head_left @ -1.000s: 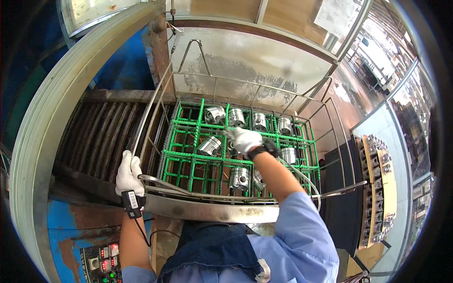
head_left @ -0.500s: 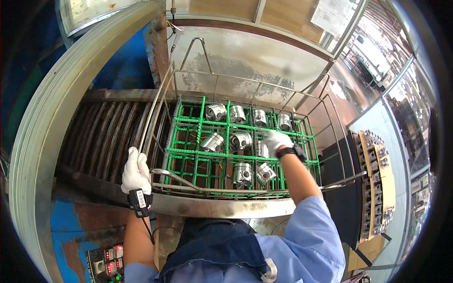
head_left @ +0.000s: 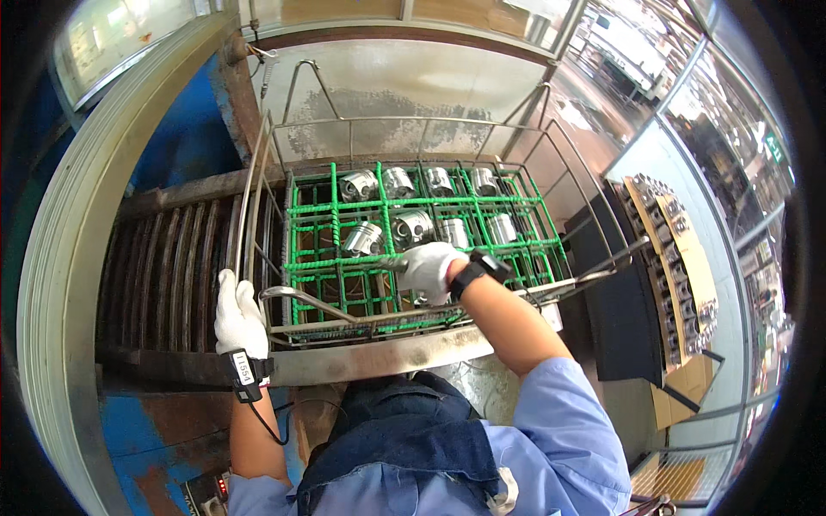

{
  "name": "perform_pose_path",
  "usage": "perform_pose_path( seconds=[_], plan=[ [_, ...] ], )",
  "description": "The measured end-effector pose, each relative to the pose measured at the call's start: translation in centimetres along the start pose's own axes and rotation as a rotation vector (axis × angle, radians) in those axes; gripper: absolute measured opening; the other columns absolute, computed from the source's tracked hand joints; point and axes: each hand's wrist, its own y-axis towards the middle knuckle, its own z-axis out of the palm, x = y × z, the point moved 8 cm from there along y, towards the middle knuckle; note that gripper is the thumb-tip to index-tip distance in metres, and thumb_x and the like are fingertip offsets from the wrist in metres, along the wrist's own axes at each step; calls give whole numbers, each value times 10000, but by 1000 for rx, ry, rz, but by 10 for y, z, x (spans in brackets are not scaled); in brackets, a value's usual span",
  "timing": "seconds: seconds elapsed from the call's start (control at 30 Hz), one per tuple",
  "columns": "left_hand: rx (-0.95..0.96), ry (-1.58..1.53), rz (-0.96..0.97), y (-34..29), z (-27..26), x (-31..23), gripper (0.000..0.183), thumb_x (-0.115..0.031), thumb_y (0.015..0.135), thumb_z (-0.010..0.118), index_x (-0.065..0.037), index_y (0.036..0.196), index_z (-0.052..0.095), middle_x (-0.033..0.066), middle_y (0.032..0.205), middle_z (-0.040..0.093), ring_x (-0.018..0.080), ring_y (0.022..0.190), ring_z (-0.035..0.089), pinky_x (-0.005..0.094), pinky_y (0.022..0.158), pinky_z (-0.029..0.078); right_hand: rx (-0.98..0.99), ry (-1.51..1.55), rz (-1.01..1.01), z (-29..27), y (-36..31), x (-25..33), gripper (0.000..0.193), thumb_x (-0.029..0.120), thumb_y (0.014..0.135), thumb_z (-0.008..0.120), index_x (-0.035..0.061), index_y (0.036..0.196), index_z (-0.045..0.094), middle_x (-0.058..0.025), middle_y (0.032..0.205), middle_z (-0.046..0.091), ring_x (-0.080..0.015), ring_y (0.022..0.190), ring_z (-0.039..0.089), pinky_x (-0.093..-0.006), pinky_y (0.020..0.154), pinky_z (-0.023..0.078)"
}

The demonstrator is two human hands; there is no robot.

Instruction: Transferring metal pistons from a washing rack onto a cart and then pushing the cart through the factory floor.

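My white-gloved left hand (head_left: 239,316) is closed at the near left corner of a wire basket (head_left: 447,119), its fingers around the metal frame. Green-coated bars (head_left: 332,206) divide the basket into compartments. Shiny metal pistons lie in the far and middle rows, such as a piston (head_left: 358,184) at far left and a tilted piston (head_left: 362,239) below it. My gloved right hand (head_left: 430,268) reaches over the near row, palm down. Its fingertips are blurred against a green bar, and any hold is unclear. A piston (head_left: 423,300) partly shows beneath this hand.
Left of the basket runs a dark slatted roller bed (head_left: 172,258), beyond a curved metal post (head_left: 77,232). A stand at right carries rows of more pistons (head_left: 667,249) on cardboard. A stained panel (head_left: 379,95) rises behind the basket. A metal ledge (head_left: 396,357) lies in front.
My right hand has moved left and nearer, from the middle row to the near row. A piston now shows in the rightmost middle compartment, where my hand was. My left hand stays at the corner.
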Motion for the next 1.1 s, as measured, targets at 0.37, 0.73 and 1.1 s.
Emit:
perform_pose_path(
  seconds=[0.37,0.73,1.1],
  plan=[
    [-60,-329,-134,-8,-5,12,463,-111,1046,582,-62,1499,504,85,1262,656,60,681,512,230,582,466,-164,906,603,-21,-209,-77,565,296,897,670,112,1426,597,-144,1072,751,-232,773,734,-413,727,615],
    [31,-539,-372,-1,9,29,362,-188,1086,497,-127,1434,576,1,873,641,85,626,534,275,521,479,-354,674,333,182,-232,-31,389,396,925,671,156,1231,675,-136,983,739,-337,949,711,-471,777,546],
    [-42,-553,-361,7,-3,44,277,-164,1025,612,-79,1288,626,-36,902,598,73,744,534,272,628,498,-461,1029,794,187,-241,-128,575,372,955,589,226,1505,511,-185,941,720,-333,811,675,-437,785,528]
  ],
)
